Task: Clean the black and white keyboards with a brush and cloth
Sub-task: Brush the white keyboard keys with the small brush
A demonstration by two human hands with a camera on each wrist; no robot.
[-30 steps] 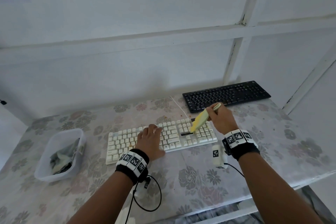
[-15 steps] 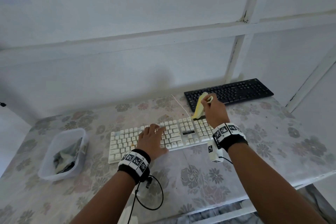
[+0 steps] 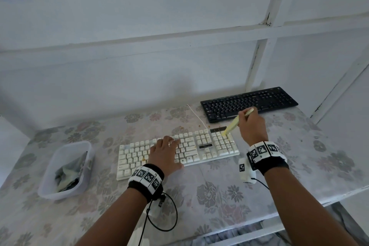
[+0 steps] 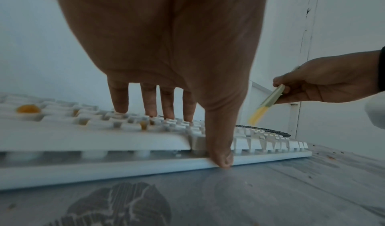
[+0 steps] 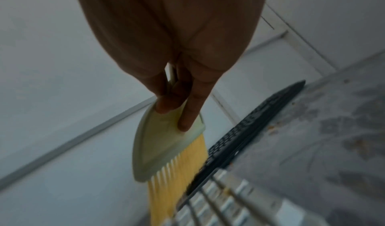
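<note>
Right hand [image 3: 252, 126], item one, gripped the yellow brush [image 3: 231, 128] with bristles at the white keyboard's [image 3: 207, 146] 1 o'clock corner; left hand [image 3: 164, 153] lay flat, fingers spread on its middle keys; black keyboard [image 3: 249, 102] sat at the table's [image 3: 299, 166] 1 o'clock; cloth [image 3: 66, 173] in a tub [image 3: 51, 190] at 9 o'clock.

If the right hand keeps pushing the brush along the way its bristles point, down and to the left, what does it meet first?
Most likely the number-pad keys of the white keyboard: the brush in the right hand slants down with its bristle tips at or just above them. Contact itself is unclear.
</note>
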